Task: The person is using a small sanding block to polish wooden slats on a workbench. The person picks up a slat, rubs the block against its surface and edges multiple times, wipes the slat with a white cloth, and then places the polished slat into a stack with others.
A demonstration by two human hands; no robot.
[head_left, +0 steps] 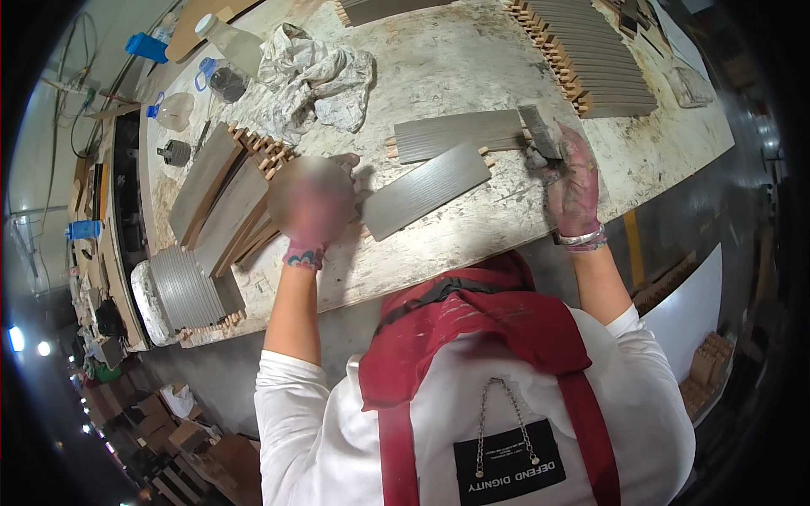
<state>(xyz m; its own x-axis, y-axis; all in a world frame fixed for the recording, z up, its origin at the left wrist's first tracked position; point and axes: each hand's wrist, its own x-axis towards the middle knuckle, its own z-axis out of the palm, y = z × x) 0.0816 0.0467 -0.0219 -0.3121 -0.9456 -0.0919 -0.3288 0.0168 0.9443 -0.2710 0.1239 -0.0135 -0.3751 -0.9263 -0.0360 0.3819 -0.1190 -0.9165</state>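
My left hand [308, 207], in a stained pink glove, is over the worktable beside a stack of grey boards; a blur hides most of its fingers. My right hand [578, 181], gloved alike, is closed around a small grey rectangular block [540, 133], perhaps a sanding block. The block stands at the right end of a grey wood-grain board [460, 135] with light wooden pegs at its ends. In front of that board, a second grey board [428, 190] lies at a slant between my hands.
Stacked grey boards [207, 198] with pegs lie at left, with another stack [190, 287] at the near left corner. A large row of boards [599, 67] fills the far right. A crumpled stained cloth [316, 76] and clear bottles [228, 42] stand at the far left.
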